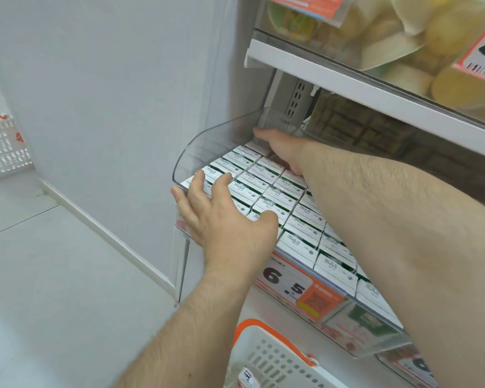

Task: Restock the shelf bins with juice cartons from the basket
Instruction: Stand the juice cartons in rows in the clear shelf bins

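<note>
Far in clear shelf bin (196, 147): juice cartons (266, 197) packed tight; small, stiff, light; take by side faces. Left hand (221, 217) grip wide, flat on tops; right hand (283, 149) grip unclear.

basket (275, 359) cut off below

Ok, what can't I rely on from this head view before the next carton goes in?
- Right hand: its fingers reach behind the cartons at the back of the bin; whether they hold a carton cannot be told.
- Basket: cut off by the bottom edge, so its remaining stock is unseen.
- Carton print: too small to read.
- Price tag: partly covered by the left hand and wrist.
- Right-hand rows: hidden under the right forearm.
</note>
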